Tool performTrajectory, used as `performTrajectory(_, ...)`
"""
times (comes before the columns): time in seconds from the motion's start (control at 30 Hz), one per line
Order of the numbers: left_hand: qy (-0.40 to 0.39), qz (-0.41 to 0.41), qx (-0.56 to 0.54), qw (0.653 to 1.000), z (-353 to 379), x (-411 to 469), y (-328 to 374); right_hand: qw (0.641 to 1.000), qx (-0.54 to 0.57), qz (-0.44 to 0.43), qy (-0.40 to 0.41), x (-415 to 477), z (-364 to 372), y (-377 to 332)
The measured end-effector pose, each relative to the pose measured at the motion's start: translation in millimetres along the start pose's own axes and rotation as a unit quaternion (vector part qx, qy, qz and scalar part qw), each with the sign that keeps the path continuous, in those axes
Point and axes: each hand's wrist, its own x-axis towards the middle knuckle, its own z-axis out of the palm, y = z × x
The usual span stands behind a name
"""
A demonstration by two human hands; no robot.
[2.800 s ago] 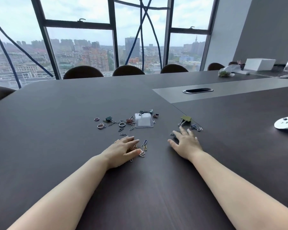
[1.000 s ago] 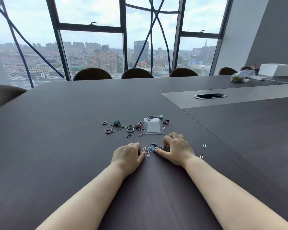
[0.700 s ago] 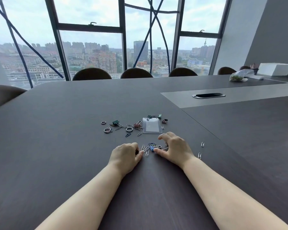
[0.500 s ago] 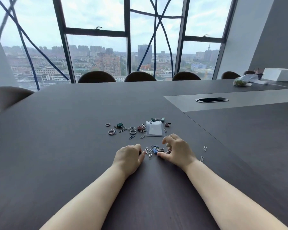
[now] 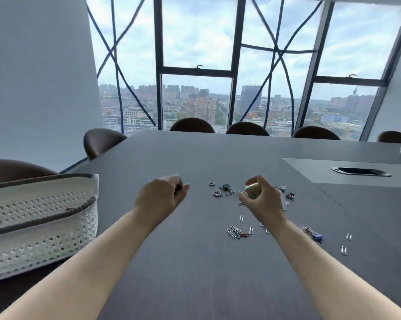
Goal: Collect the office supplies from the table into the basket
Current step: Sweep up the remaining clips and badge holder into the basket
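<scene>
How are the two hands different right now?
The left hand is curled into a fist, and what it holds, if anything, is hidden; the right hand pinches a pale green clip. The left hand is nearer the white basket; the right hand is over the scattered paper clips. Both are bare and reach over the dark table.

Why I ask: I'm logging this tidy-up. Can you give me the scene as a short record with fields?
left hand: curled into a fist between basket and supplies; contents hidden
right hand: grips an olive-green binder clip
basket: white woven, dark trim, at the left; inside not visible
on table: paper clips, blue binder clip, green binder clip, rings
progress: most supplies not yet collected
</scene>
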Motion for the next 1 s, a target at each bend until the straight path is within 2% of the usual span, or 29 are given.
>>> performTrajectory(0.1,0.083,0.005,0.070,0.994,-64.4,-7.2,-41.2,0.996,0.056,-0.066,-0.031,-0.5,44.3,-69.7)
performTrajectory(0.23,0.085,-0.038,0.147,0.985,-125.6,-25.8,-108.5,0.977,0.106,-0.158,-0.096,-18.0,108.3,-151.2)
performTrajectory(0.37,0.014,-0.077,0.196,0.977,-145.8,-51.3,-162.7,0.965,0.140,-0.189,-0.116,-35.1,163.9,-193.7)
performTrajectory(0.57,-0.174,-0.162,0.135,0.962,-155.7,-67.2,-217.1,0.960,0.183,-0.174,-0.121,-44.2,206.5,-222.0)
performTrajectory(0.67,-0.225,-0.136,0.178,0.948,-160.6,-69.4,-228.3,0.960,0.184,-0.179,-0.115,-43.8,215.2,-226.6)
performTrajectory(0.73,-0.200,-0.111,0.195,0.954,-164.1,-70.0,-229.1,0.960,0.186,-0.178,-0.114,-44.0,218.9,-227.1)
performTrajectory(0.83,-0.139,-0.104,0.118,0.978,-168.5,-70.4,-225.9,0.960,0.189,-0.174,-0.109,-44.1,222.2,-225.4)
performTrajectory(1.0,-0.147,-0.108,0.072,0.981,-172.8,-72.1,-221.2,0.958,0.200,-0.175,-0.109,-43.5,225.3,-226.4)
